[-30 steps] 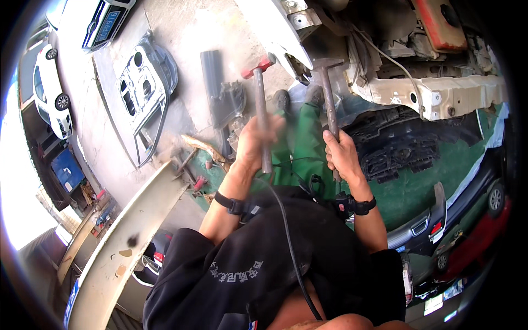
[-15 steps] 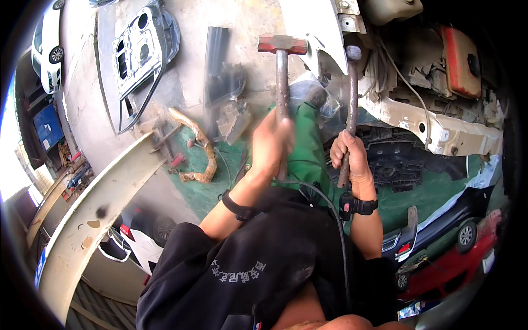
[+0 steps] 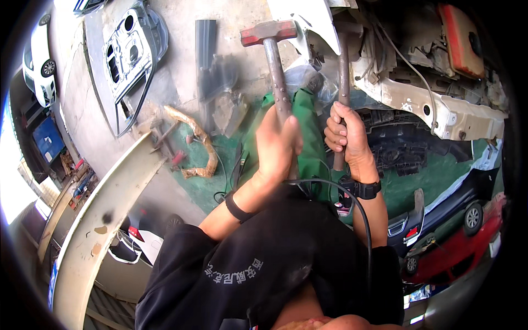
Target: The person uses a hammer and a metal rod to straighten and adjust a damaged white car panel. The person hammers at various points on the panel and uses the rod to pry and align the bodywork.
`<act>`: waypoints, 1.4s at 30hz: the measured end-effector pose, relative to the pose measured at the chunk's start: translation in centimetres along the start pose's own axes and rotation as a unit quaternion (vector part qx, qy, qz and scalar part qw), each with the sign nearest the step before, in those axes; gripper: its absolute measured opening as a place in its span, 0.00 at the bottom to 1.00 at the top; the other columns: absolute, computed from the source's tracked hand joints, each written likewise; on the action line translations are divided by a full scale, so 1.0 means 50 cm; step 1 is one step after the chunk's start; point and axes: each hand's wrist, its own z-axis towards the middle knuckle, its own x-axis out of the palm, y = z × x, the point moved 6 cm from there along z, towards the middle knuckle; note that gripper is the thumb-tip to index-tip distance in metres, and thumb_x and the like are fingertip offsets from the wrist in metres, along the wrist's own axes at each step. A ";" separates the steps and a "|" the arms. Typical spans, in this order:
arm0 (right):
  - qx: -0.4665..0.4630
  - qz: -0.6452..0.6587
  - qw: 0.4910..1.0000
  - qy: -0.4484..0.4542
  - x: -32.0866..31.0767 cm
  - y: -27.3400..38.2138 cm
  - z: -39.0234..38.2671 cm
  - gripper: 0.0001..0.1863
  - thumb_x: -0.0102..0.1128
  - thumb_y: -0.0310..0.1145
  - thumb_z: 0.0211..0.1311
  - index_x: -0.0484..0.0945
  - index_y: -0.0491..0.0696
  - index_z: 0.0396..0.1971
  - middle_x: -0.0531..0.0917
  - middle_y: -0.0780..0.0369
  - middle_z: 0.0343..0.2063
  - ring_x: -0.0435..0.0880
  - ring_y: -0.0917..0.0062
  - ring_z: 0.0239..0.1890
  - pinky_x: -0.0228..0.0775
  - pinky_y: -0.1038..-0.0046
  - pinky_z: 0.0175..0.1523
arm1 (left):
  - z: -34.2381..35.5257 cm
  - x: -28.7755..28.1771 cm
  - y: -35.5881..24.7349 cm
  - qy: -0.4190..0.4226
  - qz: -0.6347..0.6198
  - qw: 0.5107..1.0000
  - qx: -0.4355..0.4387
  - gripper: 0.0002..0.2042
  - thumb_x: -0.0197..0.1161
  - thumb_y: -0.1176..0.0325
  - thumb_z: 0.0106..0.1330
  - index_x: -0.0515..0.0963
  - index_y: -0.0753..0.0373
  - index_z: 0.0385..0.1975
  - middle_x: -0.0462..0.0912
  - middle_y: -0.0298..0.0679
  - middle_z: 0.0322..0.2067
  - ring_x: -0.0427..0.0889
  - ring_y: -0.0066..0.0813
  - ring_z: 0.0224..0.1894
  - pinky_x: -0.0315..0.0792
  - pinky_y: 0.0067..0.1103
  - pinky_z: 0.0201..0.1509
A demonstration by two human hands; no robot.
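My left hand (image 3: 275, 144), thumb partly blurred, is closed round the studded metal handle of a hammer (image 3: 272, 34) with a worn red head, which is raised beside a white body panel (image 3: 322, 27). My right hand (image 3: 346, 132) grips a second metal-handled tool (image 3: 344, 74) upright to the right, its head partly hidden at the panel. Both tools point away from me over my green trousers (image 3: 305, 121). A black cable (image 3: 330, 183) crosses below my left hand.
A partly stripped car front (image 3: 412, 93) fills the upper right, with dark plastic parts (image 3: 396, 151) below. A door shell (image 3: 132, 55), tan curved piece (image 3: 198, 135) and grey strip (image 3: 206, 38) lie on the floor. A long cream beam (image 3: 99, 220) is at lower left; cars stand around.
The red-headed hammer has moved up beside the white panel and changed its tilt. My right hand has risen with its tool. The surroundings have shifted in view. Both hands keep their grips.
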 end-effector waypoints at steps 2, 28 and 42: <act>0.038 -0.021 0.999 0.033 -0.005 -0.018 0.006 0.18 0.48 0.45 0.68 0.63 0.52 0.21 0.57 0.75 0.09 0.53 0.91 0.07 0.47 0.84 0.11 | -0.007 0.013 -0.005 -0.007 0.008 1.000 0.002 0.10 0.54 0.73 0.69 0.68 0.64 0.47 0.74 0.34 0.28 0.73 0.19 0.20 0.65 0.14 0.17; 0.111 -0.009 0.991 0.075 -0.044 0.002 -0.005 0.16 0.46 0.44 0.68 0.62 0.54 0.21 0.56 0.76 0.10 0.51 0.93 0.08 0.44 0.86 0.10 | -0.015 0.043 0.006 -0.047 0.049 0.997 0.021 0.13 0.55 0.74 0.68 0.67 0.67 0.49 0.72 0.32 0.23 0.72 0.17 0.19 0.64 0.13 0.17; 0.056 0.011 0.997 0.058 -0.034 0.042 0.023 0.16 0.48 0.44 0.68 0.62 0.54 0.21 0.57 0.76 0.11 0.52 0.93 0.08 0.44 0.86 0.11 | -0.044 0.078 0.011 -0.043 -0.036 0.998 0.040 0.20 0.57 0.74 0.67 0.62 0.68 0.57 0.72 0.33 0.26 0.72 0.18 0.20 0.66 0.13 0.18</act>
